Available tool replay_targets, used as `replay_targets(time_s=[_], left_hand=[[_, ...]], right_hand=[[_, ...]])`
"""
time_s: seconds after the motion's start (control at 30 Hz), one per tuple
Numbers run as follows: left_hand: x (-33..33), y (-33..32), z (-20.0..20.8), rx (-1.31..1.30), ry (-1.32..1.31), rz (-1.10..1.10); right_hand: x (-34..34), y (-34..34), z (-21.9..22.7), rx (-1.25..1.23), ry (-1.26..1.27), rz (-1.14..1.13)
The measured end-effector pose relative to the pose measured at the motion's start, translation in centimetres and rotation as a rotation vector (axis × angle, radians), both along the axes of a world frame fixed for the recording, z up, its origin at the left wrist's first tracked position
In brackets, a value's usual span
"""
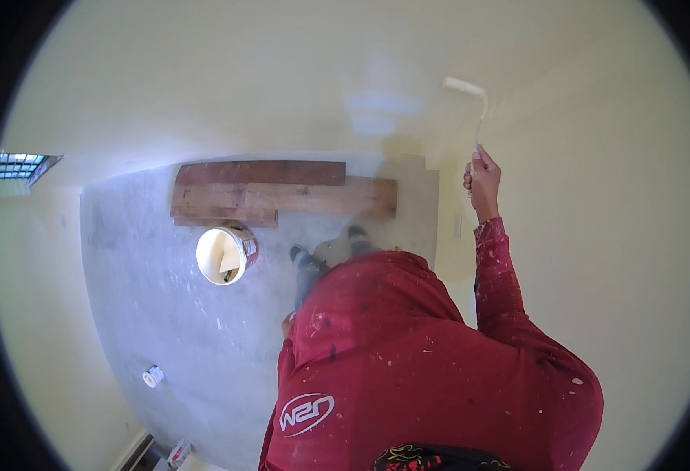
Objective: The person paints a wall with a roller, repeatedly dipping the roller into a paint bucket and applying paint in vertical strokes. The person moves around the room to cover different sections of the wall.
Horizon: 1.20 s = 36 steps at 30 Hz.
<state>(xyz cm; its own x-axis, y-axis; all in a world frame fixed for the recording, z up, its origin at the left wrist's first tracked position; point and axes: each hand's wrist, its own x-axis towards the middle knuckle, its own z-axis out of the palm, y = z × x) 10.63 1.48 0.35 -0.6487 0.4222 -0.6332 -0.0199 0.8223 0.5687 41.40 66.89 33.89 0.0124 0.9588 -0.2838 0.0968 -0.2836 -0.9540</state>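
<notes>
Two hands [484,183] show, with one paint roller [465,85], one white bucket [250,245] and at least three wooden boards [282,198]. There are two dark shoes [356,232], one small white container [153,377], one red-and-white package [178,453], one red top [431,337] and one barred window [24,166].

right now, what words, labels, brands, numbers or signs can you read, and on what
Red top: white lettering in an oval, legible, not copied here.
Black cloth: red and yellow markings, unclear.
White bucket, small container: any printing too small or blurred.
Paint roller: none visible.
</notes>
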Motion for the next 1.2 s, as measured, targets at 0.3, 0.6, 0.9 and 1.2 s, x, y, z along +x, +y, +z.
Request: replay_targets(time_s=[0.3,0.6,0.9,1.2], left_hand=[[0.0,-2.0,-2.0,0.033,-0.016,0.041],[0.9,-3.1,-1.1,0.072,-0.039,0.088],[-2.4,0.3,0.0,0.04,-0.029,-0.014],[-2.4,-1.8,-3.9,-0.038,-0.035,0.048]], right_hand=[[-3.8,4.3,-4.5,-0.23,-0.081,0.094],[-4.2,3.7,-3.1,-0.201,-0.068,0.103],[0.4,5.1,-6.1,-0.308,-0.096,-0.042],[-0.9,4.4,-0.7,-0.215,-0.083,0.062]])
